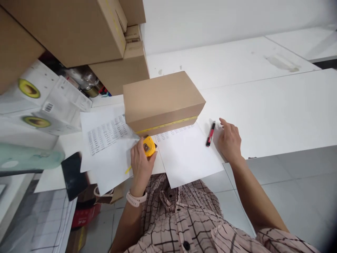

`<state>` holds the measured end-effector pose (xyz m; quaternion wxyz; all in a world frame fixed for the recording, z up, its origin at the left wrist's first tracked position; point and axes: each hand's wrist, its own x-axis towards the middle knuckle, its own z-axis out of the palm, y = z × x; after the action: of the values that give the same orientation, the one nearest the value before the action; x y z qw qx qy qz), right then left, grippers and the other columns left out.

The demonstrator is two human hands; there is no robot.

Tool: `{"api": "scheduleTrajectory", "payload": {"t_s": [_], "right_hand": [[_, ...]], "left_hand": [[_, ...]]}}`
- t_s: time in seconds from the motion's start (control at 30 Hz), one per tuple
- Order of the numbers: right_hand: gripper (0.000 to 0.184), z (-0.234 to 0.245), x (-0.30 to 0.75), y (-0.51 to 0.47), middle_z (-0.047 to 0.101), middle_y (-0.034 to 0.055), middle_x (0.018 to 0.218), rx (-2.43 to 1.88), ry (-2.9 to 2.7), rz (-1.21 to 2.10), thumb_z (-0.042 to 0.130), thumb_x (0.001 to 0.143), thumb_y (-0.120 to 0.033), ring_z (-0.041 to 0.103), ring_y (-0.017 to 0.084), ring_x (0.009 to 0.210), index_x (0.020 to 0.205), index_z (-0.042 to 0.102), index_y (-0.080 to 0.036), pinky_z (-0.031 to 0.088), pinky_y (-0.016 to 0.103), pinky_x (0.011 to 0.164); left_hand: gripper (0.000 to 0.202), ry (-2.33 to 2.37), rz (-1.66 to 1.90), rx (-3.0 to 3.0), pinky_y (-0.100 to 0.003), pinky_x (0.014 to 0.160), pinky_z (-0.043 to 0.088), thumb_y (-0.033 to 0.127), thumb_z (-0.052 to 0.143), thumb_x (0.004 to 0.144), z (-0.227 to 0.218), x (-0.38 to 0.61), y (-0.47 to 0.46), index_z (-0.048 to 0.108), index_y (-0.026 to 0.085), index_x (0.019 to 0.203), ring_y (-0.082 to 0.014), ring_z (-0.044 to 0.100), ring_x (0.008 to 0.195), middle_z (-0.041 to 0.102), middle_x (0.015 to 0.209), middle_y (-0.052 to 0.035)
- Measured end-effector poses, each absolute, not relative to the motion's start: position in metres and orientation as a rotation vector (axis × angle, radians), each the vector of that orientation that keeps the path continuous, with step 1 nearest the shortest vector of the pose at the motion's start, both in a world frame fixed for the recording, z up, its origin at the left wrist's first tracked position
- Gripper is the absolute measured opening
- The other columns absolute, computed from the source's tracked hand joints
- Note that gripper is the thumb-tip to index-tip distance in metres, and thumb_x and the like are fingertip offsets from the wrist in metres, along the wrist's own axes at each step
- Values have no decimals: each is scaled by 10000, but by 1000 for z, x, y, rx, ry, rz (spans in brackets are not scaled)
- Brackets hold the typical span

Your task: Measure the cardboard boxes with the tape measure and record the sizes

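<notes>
A closed brown cardboard box [160,98] lies on the white table [263,105]. My left hand [140,161] is closed round a yellow tape measure [149,146], whose yellow tape [171,124] runs along the box's lower front edge. My right hand [229,140] rests on the table at the box's right, fingers loosely curled and holding nothing, close beside a red and black pen [210,134]. White sheets of paper [188,154] with printed tables lie under and in front of the box.
Stacked cardboard boxes [79,31] and white boxes with avocado pictures [39,102] crowd the left. A black phone-like slab [72,175] lies at the table's left edge. A red box [85,215] sits on the tiled floor below.
</notes>
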<state>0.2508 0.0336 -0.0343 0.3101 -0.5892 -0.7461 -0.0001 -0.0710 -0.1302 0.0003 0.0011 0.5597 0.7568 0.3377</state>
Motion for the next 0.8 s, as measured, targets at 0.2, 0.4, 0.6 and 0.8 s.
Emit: {"api": "scheduleTrajectory", "payload": {"t_s": [0.2, 0.4, 0.6, 0.8], "right_hand": [[287, -2, 223, -11, 705, 140, 1108, -1254, -1736, 267, 468, 993, -286, 626, 296, 1087, 1158, 698, -241, 510, 499, 942], [402, 40, 181, -64, 744, 73, 1102, -749, -1663, 1714, 507, 1006, -542, 677, 192, 1025, 1170, 722, -244, 533, 404, 971], [358, 63, 184, -79, 720, 34, 916, -656, -1436, 1944, 721, 868, -537, 631, 137, 816, 1011, 757, -211, 519, 322, 813], [245, 99, 198, -42, 635, -23, 766, -661, -1406, 1717, 857, 732, -356, 513, 92, 658, 804, 684, -199, 436, 250, 619]], "left_hand": [[783, 1814, 1272, 1366, -445, 1011, 505, 399, 767, 823, 26, -50, -148, 374, 259, 1484, -268, 651, 1140, 651, 1270, -127], [798, 1382, 1187, 1324, -368, 878, 531, 447, 757, 801, 58, -20, -164, 364, 253, 1469, -230, 677, 984, 688, 1154, -91], [742, 1356, 1143, 1302, -339, 801, 536, 447, 742, 802, 77, -18, -180, 409, 224, 1427, -210, 675, 895, 691, 1125, -94], [741, 1435, 1141, 1322, -342, 796, 550, 359, 796, 756, 128, -70, -167, 496, 209, 1417, -246, 706, 935, 739, 1076, -81]]}}
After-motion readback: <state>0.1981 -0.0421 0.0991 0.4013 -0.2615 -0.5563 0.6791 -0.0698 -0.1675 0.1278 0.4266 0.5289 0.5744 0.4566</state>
